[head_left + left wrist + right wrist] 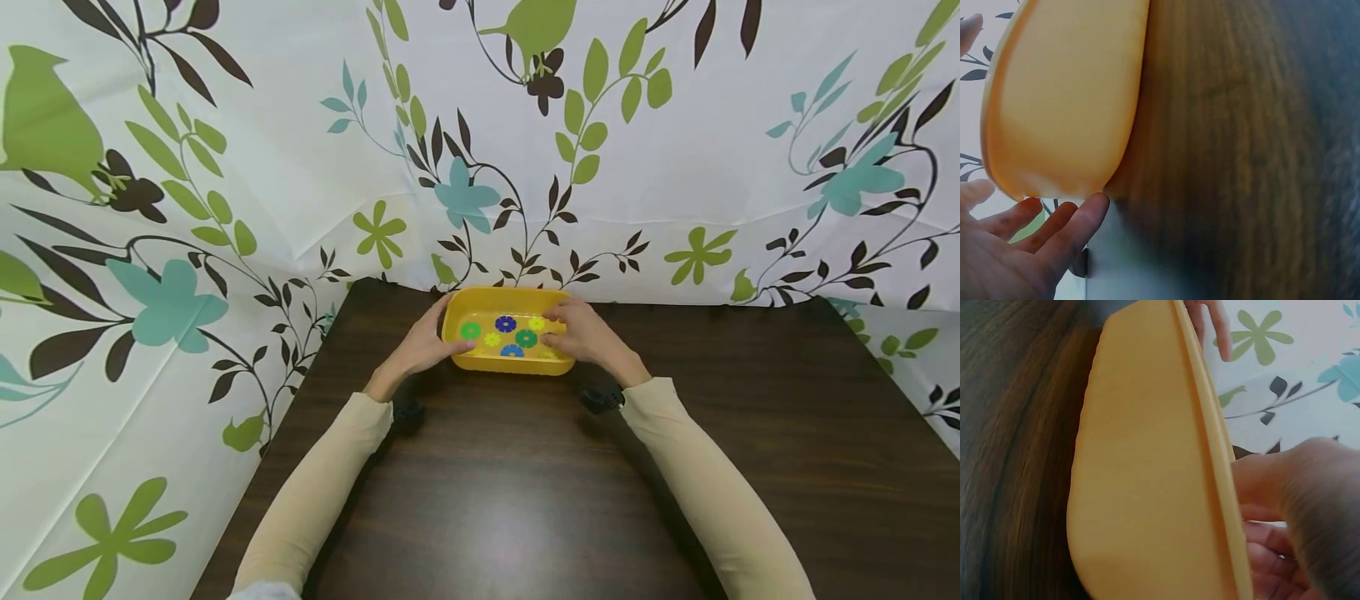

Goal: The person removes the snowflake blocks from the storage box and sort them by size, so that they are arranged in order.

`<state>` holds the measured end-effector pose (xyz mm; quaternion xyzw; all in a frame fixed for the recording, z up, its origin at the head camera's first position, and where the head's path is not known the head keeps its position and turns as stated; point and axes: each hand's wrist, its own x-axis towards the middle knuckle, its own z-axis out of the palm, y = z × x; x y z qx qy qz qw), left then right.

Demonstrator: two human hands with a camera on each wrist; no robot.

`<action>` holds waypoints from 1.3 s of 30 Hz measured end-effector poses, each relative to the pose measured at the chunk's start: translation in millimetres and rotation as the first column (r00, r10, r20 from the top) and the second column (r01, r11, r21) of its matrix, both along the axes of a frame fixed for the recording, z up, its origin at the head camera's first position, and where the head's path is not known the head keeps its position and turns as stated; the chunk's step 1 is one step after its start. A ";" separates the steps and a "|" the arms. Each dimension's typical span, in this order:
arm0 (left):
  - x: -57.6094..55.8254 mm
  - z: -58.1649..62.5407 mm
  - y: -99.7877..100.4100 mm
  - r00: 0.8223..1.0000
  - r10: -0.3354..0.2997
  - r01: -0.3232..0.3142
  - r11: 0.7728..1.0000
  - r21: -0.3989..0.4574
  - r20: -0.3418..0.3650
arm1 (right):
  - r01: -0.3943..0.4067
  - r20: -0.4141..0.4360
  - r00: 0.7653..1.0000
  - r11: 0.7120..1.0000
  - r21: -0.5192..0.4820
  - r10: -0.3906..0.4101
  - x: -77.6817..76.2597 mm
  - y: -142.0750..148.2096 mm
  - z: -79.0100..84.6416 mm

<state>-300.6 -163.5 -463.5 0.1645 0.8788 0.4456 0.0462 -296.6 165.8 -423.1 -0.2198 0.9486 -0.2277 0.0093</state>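
Observation:
A shallow yellow plastic bin [513,364] stands at the far side of the dark table, with several flower-shaped discs [526,338] in green, blue and yellow lying inside. My left hand [424,342] holds the bin's left end, its thumb over the rim; in the left wrist view its fingertips [1094,205] meet the outer wall. At the opposite end, my right hand [591,335] reaches over the rim, with thumb and index finger apart above the discs. The bin's outer wall [1141,450] hides part of the right hand's fingers in the right wrist view.
Dark wood-grain tabletop [495,500] extends in front of the bin and to both sides. Behind it hangs a white cloth [300,167] printed with leaves, flowers and birds, which also runs along the left. A black wrist device [602,400] sits below the right wrist.

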 end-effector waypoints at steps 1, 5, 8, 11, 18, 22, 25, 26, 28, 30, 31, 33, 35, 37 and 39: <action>0.1 -0.8 0.8 1.000 -0.002 0.002 1.000 0.006 0.001 | -0.019 0.008 1.000 1.000 0.018 0.019 -1.8 -3.2 -0.3; 0.5 -3.0 3.1 1.000 -0.002 0.001 1.000 0.012 0.006 | -0.093 0.038 0.995 0.992 0.079 0.090 -7.6 -14.7 -2.9; 0.2 -3.7 4.0 1.000 0.001 -0.001 1.000 0.016 0.005 | -0.140 0.043 0.990 0.984 0.111 0.136 -11.9 -20.8 -4.5; -1.2 -5.1 4.4 1.000 0.005 -0.005 1.000 0.011 0.001 | -0.150 0.058 0.988 0.980 0.133 0.144 -16.5 -25.5 -5.2; -3.2 -8.2 5.4 1.000 -0.002 0.002 1.000 0.016 -0.002 | -0.151 0.109 0.986 0.960 0.237 0.129 -26.0 -32.3 -8.8; -3.1 -7.9 6.5 1.000 -0.005 0.005 1.000 0.014 0.000 | -0.172 0.119 0.983 0.935 0.309 0.142 -29.0 -34.0 -10.5; -2.4 -7.3 6.8 1.000 0.004 -0.004 1.000 0.008 0.005 | -0.184 0.116 0.981 0.924 0.334 0.153 -30.2 -35.4 -10.6; -2.3 -7.4 6.7 1.000 0.006 -0.006 1.000 0.008 0.009 | -0.188 0.113 0.981 0.923 0.336 0.159 -30.7 -35.7 -10.9; -1.9 -7.6 6.3 1.000 0.009 -0.009 1.000 0.010 0.016 | -0.192 0.112 0.980 0.928 0.319 0.164 -31.5 -36.3 -11.3; -1.6 -8.0 5.8 1.000 0.011 -0.011 1.000 0.010 0.020 | -0.188 0.123 0.980 0.937 0.295 0.158 -32.6 -36.8 -11.7; -1.5 -8.3 5.6 1.000 0.011 -0.011 1.000 0.012 0.022 | -0.184 0.131 0.980 0.941 0.283 0.153 -33.3 -37.0 -11.8; -1.5 -8.9 5.3 1.000 0.012 -0.013 1.000 0.014 0.022 | -0.169 0.153 0.979 0.950 0.261 0.132 -34.8 -37.8 -11.8; -1.5 -9.4 5.1 1.000 0.015 -0.016 1.000 0.015 0.021 | -0.148 0.175 0.979 0.956 0.252 0.106 -36.7 -38.8 -11.8; -1.8 -9.8 4.9 1.000 0.016 -0.017 1.000 0.020 0.021 | -0.132 0.189 0.978 0.961 0.244 0.087 -38.8 -40.1 -12.0; -1.8 -10.5 4.4 1.000 0.017 -0.017 1.000 0.021 0.023 | -0.115 0.200 0.977 0.966 0.233 0.068 -40.5 -41.1 -12.5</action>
